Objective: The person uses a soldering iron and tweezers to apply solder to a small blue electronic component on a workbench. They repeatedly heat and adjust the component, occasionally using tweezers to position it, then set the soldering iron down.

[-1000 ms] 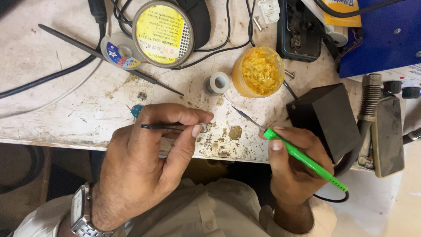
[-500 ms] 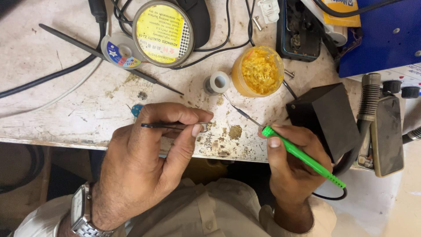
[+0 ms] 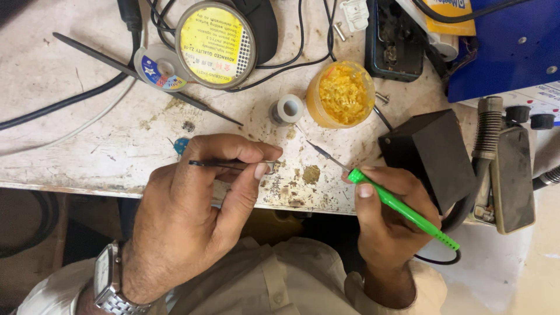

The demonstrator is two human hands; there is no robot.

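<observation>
Head view: left hand (image 3: 192,216) fingers are pinching tweezers (image 3: 233,165) on the tabletop (image 3: 87,146); right hand (image 3: 388,219) fingers are gripping a green soldering iron (image 3: 402,209), tip not yet touching.

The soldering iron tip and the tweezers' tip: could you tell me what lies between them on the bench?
In the head view, only bare, stained bench top lies between the soldering iron tip and the tweezers.

On the bench, the left hand (image 3: 186,216) sits at seven o'clock, pinching tweezers (image 3: 230,164) that point toward three. The right hand (image 3: 388,219) is at five o'clock, its soldering iron (image 3: 396,205) tipped toward eleven. Beyond the iron's tip stands a small solder spool (image 3: 287,109), an open jar (image 3: 341,94) just to its right (nearly touching). A round tin (image 3: 216,44) lies at twelve, a box (image 3: 429,154) at three.
</observation>
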